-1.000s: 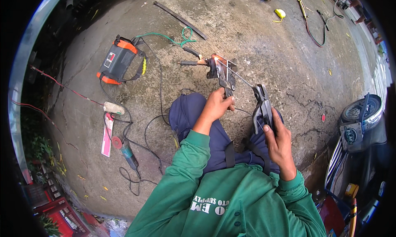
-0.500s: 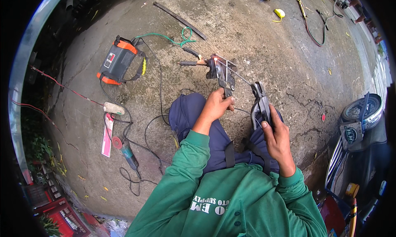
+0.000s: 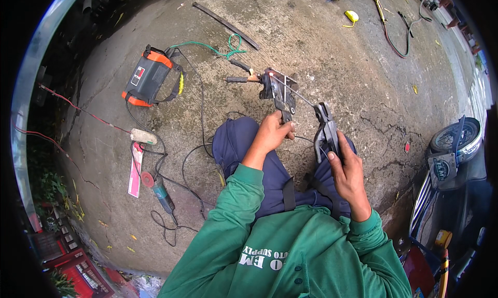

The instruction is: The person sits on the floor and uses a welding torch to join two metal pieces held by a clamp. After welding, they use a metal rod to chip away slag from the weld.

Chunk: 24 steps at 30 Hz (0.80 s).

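My left hand (image 3: 275, 127) is closed on the near end of a dark metal bracket (image 3: 281, 96), which rests on the concrete. A ground clamp (image 3: 252, 76) with a copper-coloured jaw grips the bracket's left side. My right hand (image 3: 346, 168) is wrapped round a black electrode holder (image 3: 325, 126) above my right knee. From its jaws a thin welding rod (image 3: 300, 94) slants away to the left. The rod's far tip meets the bracket near its upper left, where a small reddish glow shows.
An orange and black welding machine (image 3: 151, 76) stands at the left with its cables. Nearer lie an angle grinder (image 3: 162, 195), a pink-and-white packet (image 3: 135, 169) and a pale cylinder (image 3: 143, 136). A flat metal bar (image 3: 226, 25) lies beyond. A wheel (image 3: 456, 137) stands at the right.
The electrode holder and the rod have shifted very slightly to the left. The glow at the rod's tip looks a little dimmer. My left hand and the bracket have stayed put.
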### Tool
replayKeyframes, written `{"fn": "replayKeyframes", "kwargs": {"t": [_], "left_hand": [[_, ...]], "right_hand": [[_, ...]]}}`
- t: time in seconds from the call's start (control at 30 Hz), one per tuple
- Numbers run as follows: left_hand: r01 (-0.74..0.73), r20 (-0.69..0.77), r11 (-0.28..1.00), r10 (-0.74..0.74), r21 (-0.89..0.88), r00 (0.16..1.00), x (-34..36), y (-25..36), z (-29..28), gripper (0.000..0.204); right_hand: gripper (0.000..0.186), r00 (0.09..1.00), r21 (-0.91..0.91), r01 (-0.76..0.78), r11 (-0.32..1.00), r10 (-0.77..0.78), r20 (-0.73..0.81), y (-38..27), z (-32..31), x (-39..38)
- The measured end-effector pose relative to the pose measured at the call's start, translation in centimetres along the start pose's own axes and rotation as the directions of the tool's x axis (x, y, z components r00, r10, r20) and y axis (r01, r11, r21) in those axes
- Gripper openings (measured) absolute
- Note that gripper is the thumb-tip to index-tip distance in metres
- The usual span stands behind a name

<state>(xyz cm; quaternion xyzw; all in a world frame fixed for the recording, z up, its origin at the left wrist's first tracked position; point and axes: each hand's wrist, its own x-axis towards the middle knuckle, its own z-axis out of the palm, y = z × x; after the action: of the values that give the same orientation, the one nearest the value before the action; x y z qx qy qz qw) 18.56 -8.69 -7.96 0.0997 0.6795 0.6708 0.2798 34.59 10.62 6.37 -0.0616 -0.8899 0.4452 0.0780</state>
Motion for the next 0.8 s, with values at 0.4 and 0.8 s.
{"fn": "replayKeyframes", "kwargs": {"t": [0.4, 0.8], "left_hand": [[-0.001, -0.017, 0.999, 0.001, 0.036, 1.0, 0.0, 0.1, 0.0, 0.014], [-0.005, -0.012, 1.0, 0.005, 0.0, 1.0, -0.4, 0.8, 0.1, 0.014]], "right_hand": [[0.055, 0.993, 0.034, -0.09, 0.995, 0.087, 0.075, -0.6, -0.3, 0.2], [0.055, 0.983, 0.038, -0.158, 0.987, 0.154, 0.096, -0.6, -0.2, 0.2]]}}
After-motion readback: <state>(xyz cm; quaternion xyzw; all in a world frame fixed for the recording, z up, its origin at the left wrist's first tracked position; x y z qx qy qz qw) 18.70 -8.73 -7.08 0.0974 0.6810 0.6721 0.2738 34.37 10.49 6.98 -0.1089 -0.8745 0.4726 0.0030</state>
